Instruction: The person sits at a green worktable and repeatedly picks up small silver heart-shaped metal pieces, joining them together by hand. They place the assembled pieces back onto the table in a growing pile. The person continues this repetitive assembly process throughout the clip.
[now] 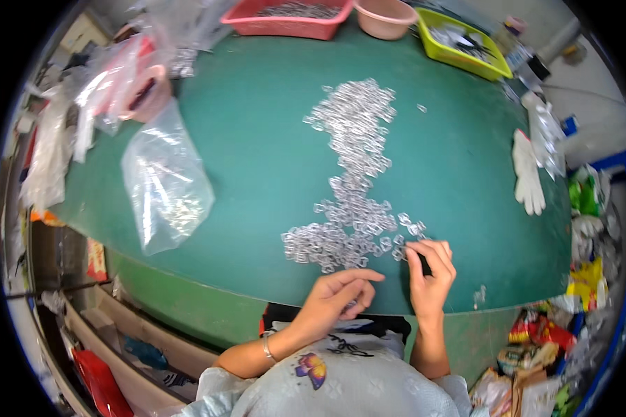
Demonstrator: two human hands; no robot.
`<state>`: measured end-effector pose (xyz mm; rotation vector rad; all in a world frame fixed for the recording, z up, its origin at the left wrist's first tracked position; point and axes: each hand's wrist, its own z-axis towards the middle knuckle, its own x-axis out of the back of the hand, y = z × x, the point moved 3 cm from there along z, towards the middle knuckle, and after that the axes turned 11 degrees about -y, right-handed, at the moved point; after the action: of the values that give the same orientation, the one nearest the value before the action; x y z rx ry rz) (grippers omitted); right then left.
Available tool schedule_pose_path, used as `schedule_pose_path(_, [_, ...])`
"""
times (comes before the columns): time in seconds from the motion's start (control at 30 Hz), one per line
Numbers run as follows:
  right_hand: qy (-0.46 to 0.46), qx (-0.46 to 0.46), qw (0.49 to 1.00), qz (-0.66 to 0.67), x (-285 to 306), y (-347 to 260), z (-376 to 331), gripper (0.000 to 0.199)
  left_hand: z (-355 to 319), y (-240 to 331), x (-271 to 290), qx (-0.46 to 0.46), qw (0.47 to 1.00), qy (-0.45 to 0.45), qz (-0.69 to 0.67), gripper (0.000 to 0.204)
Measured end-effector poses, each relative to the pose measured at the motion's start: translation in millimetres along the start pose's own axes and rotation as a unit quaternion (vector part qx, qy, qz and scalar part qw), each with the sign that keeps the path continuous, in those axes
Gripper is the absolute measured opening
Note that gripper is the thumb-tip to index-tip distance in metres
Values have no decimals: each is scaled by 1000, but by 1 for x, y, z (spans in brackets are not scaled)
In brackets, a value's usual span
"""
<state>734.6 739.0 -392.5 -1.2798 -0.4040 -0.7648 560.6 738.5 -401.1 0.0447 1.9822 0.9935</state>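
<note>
I see a red tray [285, 24] of small metal-looking parts, a pink bowl [384, 17] and a yellow-green tray [462, 43] along the far edge of the green counter [257, 139]. A clear bag [165, 182] lies at left, seemingly with clear bits inside. The clear plastic pieces [351, 177] run in a long strip down the middle — bare green either side. My right hand [431, 274] pinches at the heap's near end; my left hand [337, 295] curls narrow at the near edge — whether it holds a piece I cannot tell. A white glove [528, 174] lies right.

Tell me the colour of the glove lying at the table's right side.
White; the glove shows in the head view, on the green table.
</note>
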Motion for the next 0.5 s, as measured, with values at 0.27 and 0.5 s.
schedule_pose_path(0.27, [-33, -130, 902, 411, -2, 4, -18, 8, 4, -3, -9, -5, 998, 56, 19, 20])
schedule_pose_path(0.5, [-124, -175, 701, 681, -21, -9, -34, 5, 2, 8, -15, -125, 968, 60, 207, 27])
